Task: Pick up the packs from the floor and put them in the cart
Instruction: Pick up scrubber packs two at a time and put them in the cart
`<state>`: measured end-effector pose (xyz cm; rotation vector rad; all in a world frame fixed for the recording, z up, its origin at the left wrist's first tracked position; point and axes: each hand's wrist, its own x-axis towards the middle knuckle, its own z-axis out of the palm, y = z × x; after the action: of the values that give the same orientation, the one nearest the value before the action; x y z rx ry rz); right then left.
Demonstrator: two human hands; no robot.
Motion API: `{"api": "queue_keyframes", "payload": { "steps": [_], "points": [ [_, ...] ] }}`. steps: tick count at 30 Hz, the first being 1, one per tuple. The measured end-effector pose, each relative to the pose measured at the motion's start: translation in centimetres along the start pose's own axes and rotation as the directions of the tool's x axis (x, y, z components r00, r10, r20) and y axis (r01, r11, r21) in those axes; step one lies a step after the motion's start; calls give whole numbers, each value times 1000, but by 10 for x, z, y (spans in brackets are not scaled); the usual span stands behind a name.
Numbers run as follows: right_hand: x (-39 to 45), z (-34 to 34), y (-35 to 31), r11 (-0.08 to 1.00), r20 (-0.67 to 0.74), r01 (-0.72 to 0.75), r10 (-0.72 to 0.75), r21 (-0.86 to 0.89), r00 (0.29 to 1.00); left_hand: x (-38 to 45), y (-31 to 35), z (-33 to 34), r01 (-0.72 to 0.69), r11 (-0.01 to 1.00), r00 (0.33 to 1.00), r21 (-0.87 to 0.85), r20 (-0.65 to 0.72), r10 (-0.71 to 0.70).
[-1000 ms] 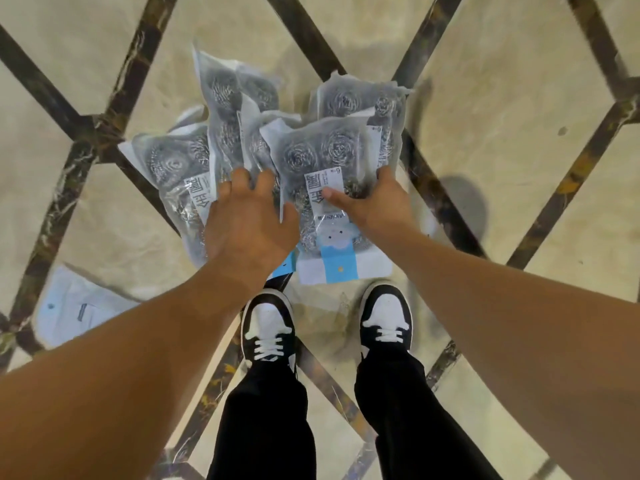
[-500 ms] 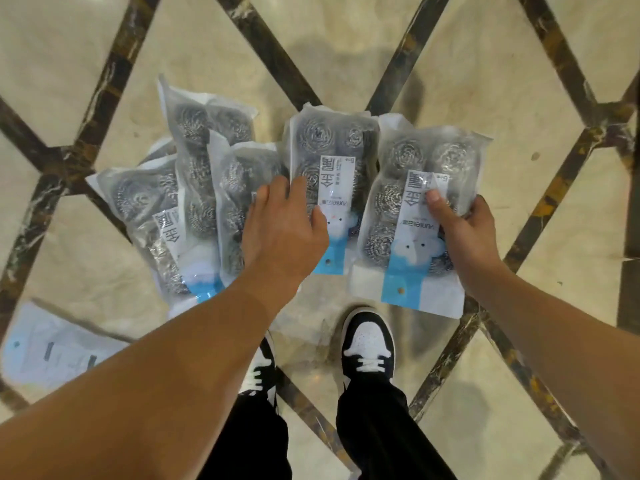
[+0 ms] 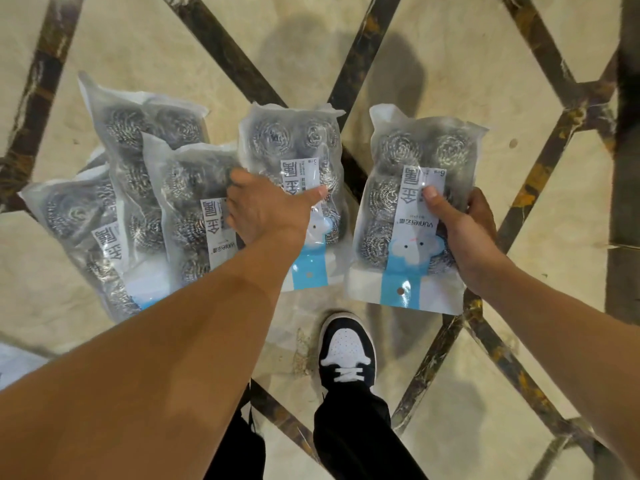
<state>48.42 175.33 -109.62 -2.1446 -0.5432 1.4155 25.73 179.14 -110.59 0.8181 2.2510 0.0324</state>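
My right hand [image 3: 464, 230] grips one clear pack of steel scourers [image 3: 405, 188] with a blue and white label, thumb on its front, lifted off the floor at right. My left hand [image 3: 266, 209] holds a second pack [image 3: 294, 140] in the middle, thumb across its label and fingers hidden behind. To its left, several more packs [image 3: 138, 174] overlap in a fan; I cannot tell whether my left hand holds them too. No cart is in view.
The beige marble floor [image 3: 450, 64] carries dark crossing strips. My black-and-white shoe [image 3: 346, 351] and black trousers stand just below the packs. A pale flat package [image 3: 14, 365] lies at the left edge.
My right hand has drawn one pack away to the right of the bunch. Both hands and the packs have come nearer to the camera.
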Motion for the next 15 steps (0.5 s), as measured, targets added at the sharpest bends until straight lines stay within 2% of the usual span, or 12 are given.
{"api": "queue_keyframes", "payload": {
  "steps": [3,9,12,15],
  "points": [
    [-3,-2,-5,1000,35,20,-19,-16,999,5,0,-6,45,996,998,-78,51,-41],
    [-31,2,-35,997,63,74,-73,-10,995,-9,-7,-35,-67,959,998,-276,1,70],
    [-56,4,-61,993,73,116,-113,-32,991,-23,-11,-66,-54,910,999,-411,-20,50],
    [-84,5,-97,989,64,140,-137,-39,988,-39,-7,-122,-25,860,997,-510,52,60]
  ]
}}
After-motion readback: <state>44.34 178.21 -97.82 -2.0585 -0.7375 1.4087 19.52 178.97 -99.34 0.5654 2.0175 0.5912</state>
